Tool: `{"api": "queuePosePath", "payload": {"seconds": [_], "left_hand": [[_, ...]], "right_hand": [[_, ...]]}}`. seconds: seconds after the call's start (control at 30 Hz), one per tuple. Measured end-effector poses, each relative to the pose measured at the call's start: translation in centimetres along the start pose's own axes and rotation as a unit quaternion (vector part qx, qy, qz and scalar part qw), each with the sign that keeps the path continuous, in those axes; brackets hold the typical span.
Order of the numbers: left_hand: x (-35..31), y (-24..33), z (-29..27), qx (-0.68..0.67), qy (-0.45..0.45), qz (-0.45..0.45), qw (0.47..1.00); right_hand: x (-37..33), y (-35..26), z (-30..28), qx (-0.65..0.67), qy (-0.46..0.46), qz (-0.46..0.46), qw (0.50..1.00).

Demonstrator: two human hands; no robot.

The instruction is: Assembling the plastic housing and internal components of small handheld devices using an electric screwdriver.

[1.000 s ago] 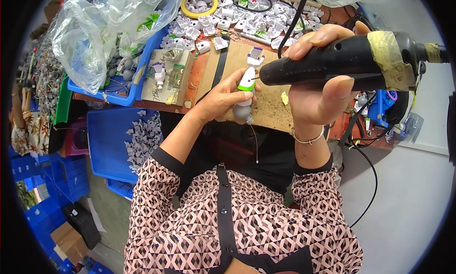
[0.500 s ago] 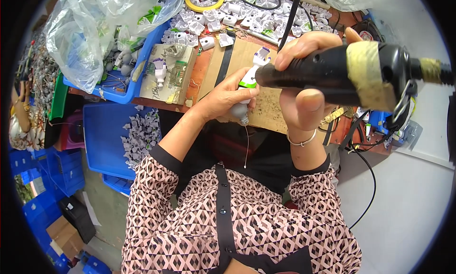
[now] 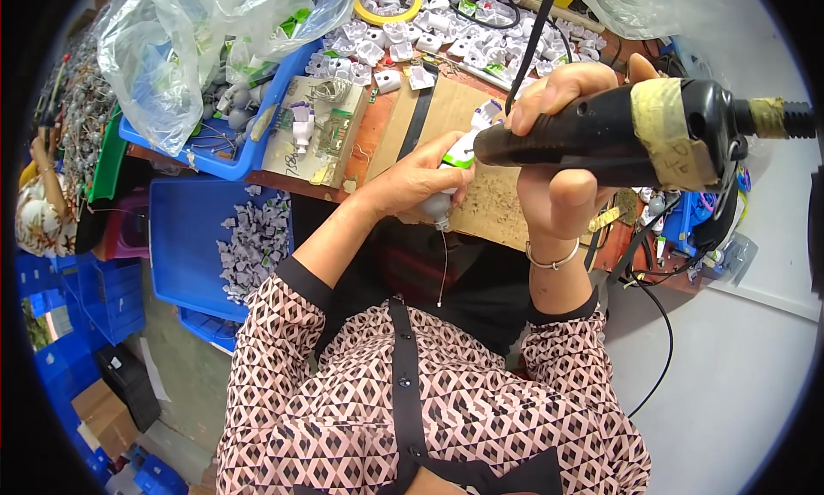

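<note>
My left hand point(image 3: 418, 183) is closed around a small white-and-grey plastic device point(image 3: 460, 155) with a green band and a purple-tipped white top. A thin wire hangs from its rounded grey lower end. In my right hand point(image 3: 551, 205) lies a black electric screwdriver point(image 3: 584, 128), roughly level and wrapped with yellowish tape. Its front end points left and sits right at the device's side; whether the bit touches a screw is hidden. Under both hands lies a sheet of brown cardboard point(image 3: 498, 202) on the table.
White plastic shells point(image 3: 493, 36) lie heaped at the back beside a yellow tape roll point(image 3: 360, 10). A blue bin point(image 3: 215, 165) under a clear plastic bag point(image 3: 150, 75) stands left, near a block point(image 3: 287, 156) holding another white part. Below is a blue tray point(image 3: 184, 255). A black cable point(image 3: 669, 341) hangs right.
The view has shifted slightly, so the bench appears a little further right. Both hands keep their holds, with the screwdriver's front end still against the device.
</note>
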State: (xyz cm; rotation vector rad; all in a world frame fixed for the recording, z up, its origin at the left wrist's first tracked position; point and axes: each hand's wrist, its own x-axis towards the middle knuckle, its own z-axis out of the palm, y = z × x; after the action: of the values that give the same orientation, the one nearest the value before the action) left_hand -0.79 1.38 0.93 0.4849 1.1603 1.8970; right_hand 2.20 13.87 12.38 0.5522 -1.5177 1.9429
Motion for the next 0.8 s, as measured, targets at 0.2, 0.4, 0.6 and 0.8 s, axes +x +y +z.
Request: {"api": "queuePosePath", "payload": {"seconds": [0.2,0.4,0.6,0.8], "left_hand": [[0.1,-0.4,-0.1,-0.009,0.003,-0.007,1.000],[0.0,-0.4,-0.1,-0.044,0.025,-0.007,0.999],[0.0,-0.3,0.0,-0.051,0.029,-0.003,0.998],[0.1,-0.2,-0.1,-0.034,0.013,-0.020,0.999]], "right_hand": [[1.1,-0.5,-0.8,-0.059,-0.013,-0.039,0.997],[2.5,-1.3,-2.5,-0.055,0.014,-0.099,0.993],[3.3,-0.9,-4.9,-0.058,0.070,-0.101,0.991],[1.4,-1.0,-2.3,-0.046,0.034,-0.085,0.995]]}}
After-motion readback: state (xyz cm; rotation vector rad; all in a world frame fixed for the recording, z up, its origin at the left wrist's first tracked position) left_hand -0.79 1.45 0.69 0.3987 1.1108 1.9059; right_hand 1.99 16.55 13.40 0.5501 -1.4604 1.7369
